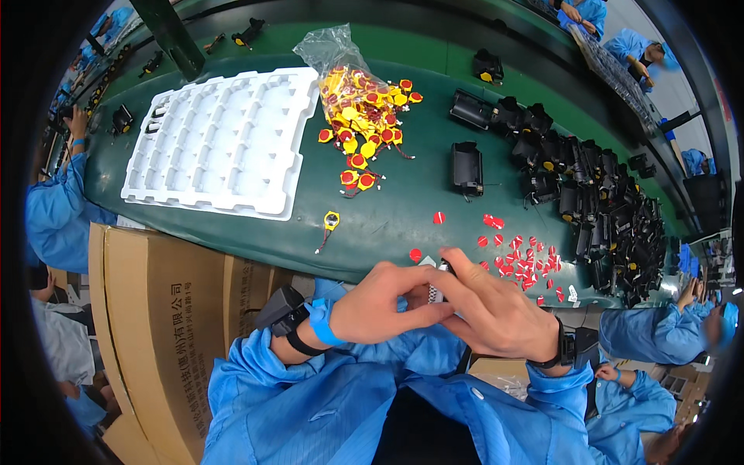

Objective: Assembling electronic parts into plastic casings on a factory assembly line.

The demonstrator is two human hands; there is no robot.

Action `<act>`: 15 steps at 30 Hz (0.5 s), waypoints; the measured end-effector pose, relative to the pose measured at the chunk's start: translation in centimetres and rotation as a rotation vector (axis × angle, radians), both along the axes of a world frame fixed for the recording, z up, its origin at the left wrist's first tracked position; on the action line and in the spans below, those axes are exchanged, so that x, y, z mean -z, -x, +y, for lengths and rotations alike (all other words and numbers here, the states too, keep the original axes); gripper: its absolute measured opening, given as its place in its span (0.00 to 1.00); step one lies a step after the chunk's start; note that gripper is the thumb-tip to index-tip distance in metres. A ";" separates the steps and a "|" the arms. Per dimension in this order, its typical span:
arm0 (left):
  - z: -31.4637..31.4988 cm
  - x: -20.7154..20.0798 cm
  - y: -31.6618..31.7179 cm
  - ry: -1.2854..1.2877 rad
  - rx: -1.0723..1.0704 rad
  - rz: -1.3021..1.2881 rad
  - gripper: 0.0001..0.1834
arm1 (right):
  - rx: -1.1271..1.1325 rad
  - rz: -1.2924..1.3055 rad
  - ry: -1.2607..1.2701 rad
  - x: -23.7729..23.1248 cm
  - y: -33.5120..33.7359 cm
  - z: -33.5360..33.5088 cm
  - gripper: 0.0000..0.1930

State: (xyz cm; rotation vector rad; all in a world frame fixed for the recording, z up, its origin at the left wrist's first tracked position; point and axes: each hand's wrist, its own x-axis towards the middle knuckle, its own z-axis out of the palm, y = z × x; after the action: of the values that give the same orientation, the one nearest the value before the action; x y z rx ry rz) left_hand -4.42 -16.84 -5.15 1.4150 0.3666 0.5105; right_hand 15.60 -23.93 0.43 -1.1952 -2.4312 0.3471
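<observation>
Both my hands meet at the table's near edge around a small black and silver part (436,293), mostly hidden by my fingers. My left hand (380,308) pinches it from the left, thumb and fingers closed. From the other side my right hand (496,314) bends its fingers over it. Close by on the green table (411,178) lie a red disc (415,254) and a scatter of red peel-off pieces (525,263). A single yellow-wrapped coin cell with a wired plug (332,220) rests farther left.
A white moulded tray (240,208) stands at the left, beside a clear bag (329,46) spilling yellow and red coin cells (358,139). Black plastic housings (601,201) are heaped at the right, one housing (466,167) apart. Cardboard boxes (147,310) stand lower left. Co-workers sit around.
</observation>
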 end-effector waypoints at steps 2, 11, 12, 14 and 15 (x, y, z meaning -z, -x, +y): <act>-0.1 0.3 -0.2 -0.253 -0.001 0.064 0.09 | -0.024 -0.064 -0.085 -0.1 0.3 0.0 0.30; -1.5 0.7 0.3 -0.159 -0.266 -0.030 0.09 | -0.064 -0.384 -0.261 -1.4 0.7 0.3 0.28; -1.5 -0.3 1.2 0.061 -0.224 -0.010 0.09 | -0.053 -0.430 -0.236 -1.5 0.4 0.4 0.30; -1.2 -0.6 2.8 0.262 -0.183 -0.004 0.10 | 0.018 -0.358 -0.145 -2.5 -0.7 1.8 0.33; -1.3 0.1 3.8 0.180 -0.187 -0.058 0.10 | 0.084 -0.271 -0.042 -3.1 -1.5 3.0 0.36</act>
State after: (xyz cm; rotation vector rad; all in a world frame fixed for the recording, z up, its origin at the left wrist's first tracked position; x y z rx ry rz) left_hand -8.20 -18.13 -5.21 1.1959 0.4885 0.6528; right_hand 17.09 -20.88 3.53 -1.4000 -2.5879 0.1135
